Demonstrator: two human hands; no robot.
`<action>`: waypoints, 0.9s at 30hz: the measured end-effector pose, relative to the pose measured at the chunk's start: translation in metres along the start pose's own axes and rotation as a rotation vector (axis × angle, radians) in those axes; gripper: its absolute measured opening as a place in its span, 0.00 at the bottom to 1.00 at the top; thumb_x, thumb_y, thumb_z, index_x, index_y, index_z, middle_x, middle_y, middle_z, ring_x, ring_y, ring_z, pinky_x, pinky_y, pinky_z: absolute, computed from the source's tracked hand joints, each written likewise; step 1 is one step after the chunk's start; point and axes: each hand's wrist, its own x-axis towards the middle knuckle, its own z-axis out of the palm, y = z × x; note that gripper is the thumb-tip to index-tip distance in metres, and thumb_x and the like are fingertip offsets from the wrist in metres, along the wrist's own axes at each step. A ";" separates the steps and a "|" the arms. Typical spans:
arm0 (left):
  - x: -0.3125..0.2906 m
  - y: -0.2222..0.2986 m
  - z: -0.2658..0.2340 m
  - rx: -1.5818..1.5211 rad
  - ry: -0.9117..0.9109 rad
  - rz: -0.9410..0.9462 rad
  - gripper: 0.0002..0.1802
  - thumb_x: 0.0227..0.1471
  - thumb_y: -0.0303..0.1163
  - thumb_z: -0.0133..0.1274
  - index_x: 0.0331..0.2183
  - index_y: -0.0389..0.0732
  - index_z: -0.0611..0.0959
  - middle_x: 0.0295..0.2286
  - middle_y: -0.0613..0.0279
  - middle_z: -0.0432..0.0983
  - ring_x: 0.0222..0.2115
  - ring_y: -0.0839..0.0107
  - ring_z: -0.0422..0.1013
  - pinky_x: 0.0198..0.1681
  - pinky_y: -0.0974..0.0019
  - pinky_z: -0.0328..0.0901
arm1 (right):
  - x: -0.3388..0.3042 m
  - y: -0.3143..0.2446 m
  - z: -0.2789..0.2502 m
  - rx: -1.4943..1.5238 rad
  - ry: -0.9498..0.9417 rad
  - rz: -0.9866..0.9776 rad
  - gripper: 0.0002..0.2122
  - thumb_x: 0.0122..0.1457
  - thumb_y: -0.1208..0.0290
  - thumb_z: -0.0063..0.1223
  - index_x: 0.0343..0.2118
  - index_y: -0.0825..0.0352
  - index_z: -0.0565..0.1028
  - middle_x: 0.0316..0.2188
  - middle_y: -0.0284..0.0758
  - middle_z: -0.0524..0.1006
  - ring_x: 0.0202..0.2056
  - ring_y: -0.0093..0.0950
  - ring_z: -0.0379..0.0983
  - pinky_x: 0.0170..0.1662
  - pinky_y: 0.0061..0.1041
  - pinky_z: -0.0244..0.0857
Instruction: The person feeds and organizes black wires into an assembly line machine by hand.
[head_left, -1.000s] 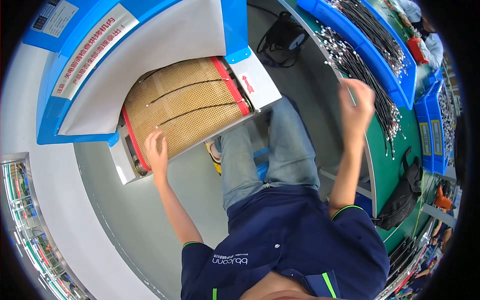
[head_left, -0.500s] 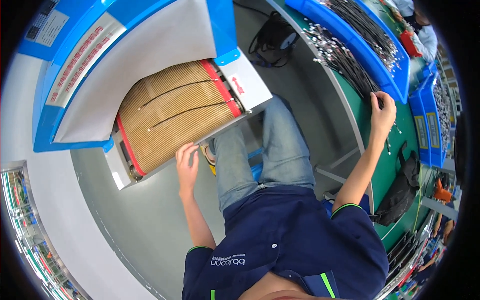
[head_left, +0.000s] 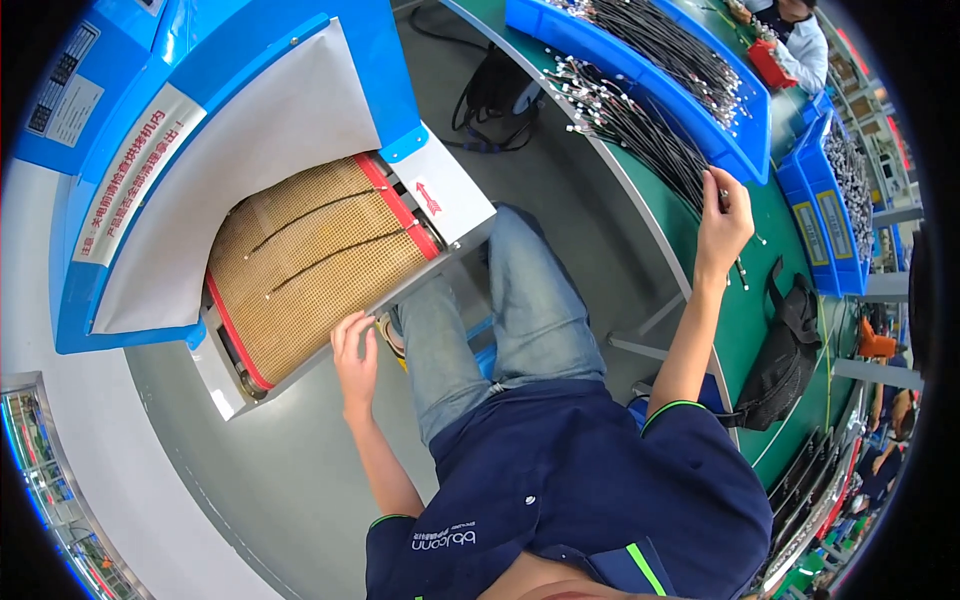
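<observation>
Head view: the right hand (head_left: 722, 215) pinches thin black cables (head_left: 640, 140), silver-tipped and fanned in a loose bundle across the green counter (head_left: 770, 300) below a blue bin (head_left: 640, 50). The left hand (head_left: 355, 355), fingers loosely spread and holding nothing, rests at the mesh conveyor belt (head_left: 310, 270) edge.

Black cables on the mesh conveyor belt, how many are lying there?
2: an upper cable and a lower cable lie side by side across the belt. More may be hidden under the hood.

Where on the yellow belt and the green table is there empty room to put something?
The mesh belt is bare near its front edge, by the left hand. Two black cables cross its middle. The green table is crowded with wires by the right hand, barer beside the black bag.
</observation>
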 end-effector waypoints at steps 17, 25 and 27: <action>-0.018 0.020 0.021 -0.008 -0.055 -0.007 0.10 0.50 0.23 0.51 0.38 0.40 0.78 0.42 0.59 0.71 0.46 0.61 0.65 0.50 0.62 0.59 | 0.016 0.063 0.007 -0.326 -0.440 -0.173 0.28 0.45 0.66 0.61 0.50 0.69 0.69 0.49 0.47 0.68 0.52 0.44 0.62 0.55 0.39 0.56; -0.047 0.034 0.013 -0.051 -0.060 -0.011 0.10 0.52 0.24 0.50 0.38 0.39 0.78 0.42 0.58 0.71 0.46 0.61 0.66 0.50 0.62 0.59 | 0.062 0.026 -0.016 -0.645 -0.914 0.102 0.24 0.38 0.62 0.62 0.38 0.72 0.72 0.42 0.51 0.71 0.46 0.48 0.66 0.48 0.42 0.63; -0.054 0.041 0.005 -0.070 -0.047 -0.012 0.10 0.51 0.23 0.51 0.38 0.40 0.79 0.41 0.59 0.71 0.46 0.61 0.65 0.50 0.61 0.60 | 0.059 0.027 -0.023 -0.613 -0.929 0.070 0.25 0.37 0.63 0.62 0.39 0.72 0.71 0.42 0.54 0.70 0.43 0.50 0.68 0.47 0.40 0.65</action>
